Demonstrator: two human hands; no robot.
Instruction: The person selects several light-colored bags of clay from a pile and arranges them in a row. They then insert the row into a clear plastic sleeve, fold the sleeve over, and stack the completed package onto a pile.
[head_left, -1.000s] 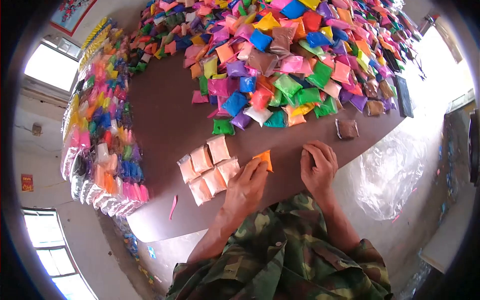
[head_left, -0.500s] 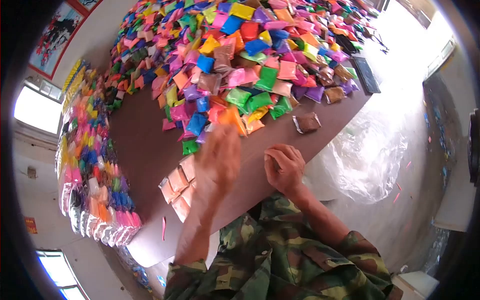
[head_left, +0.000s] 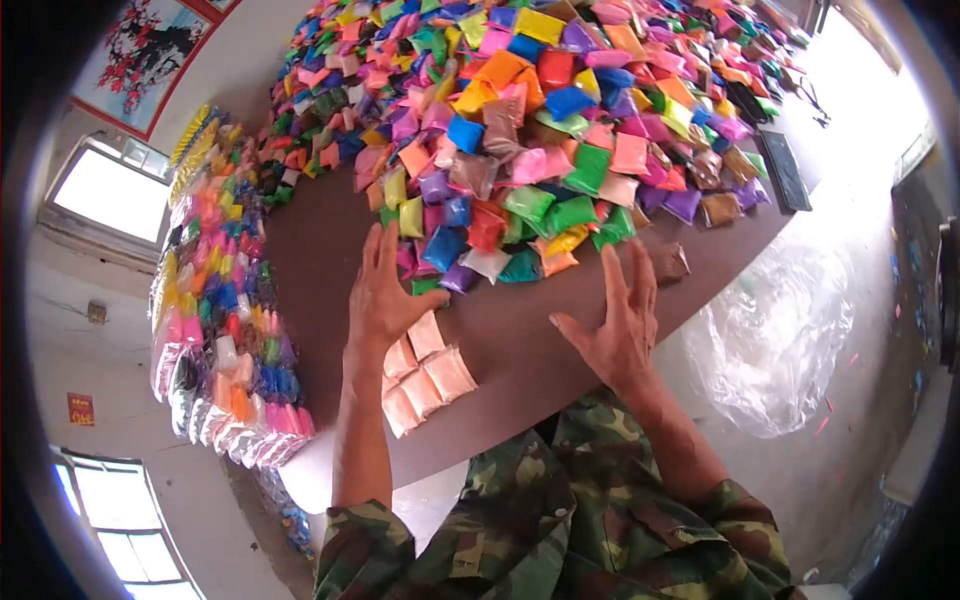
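Note:
My left hand point(head_left: 385, 295) is open at the left front edge of a big heap of small coloured packets point(head_left: 520, 130), its fingers spread and nothing held. Just below its thumb, several peach packets point(head_left: 425, 375) lie side by side in a block, partly hidden by the wrist. To the right, my right hand point(head_left: 618, 325) is open as well, fingers apart and empty. A brown packet point(head_left: 669, 262) lies right beside its fingertips, off the heap's lower edge.
Bagged coloured packets point(head_left: 230, 330) are stacked along the table's left side. A dark phone-like slab point(head_left: 786, 170) rests near the right edge of the brown table point(head_left: 315, 260). Clear plastic sheeting point(head_left: 775, 340) lies beyond that edge.
Both hands have opened and spread apart. An orange packet near my left hand at the heap's front now lies farther up on the heap. The view has shifted, moving the scene rightward.

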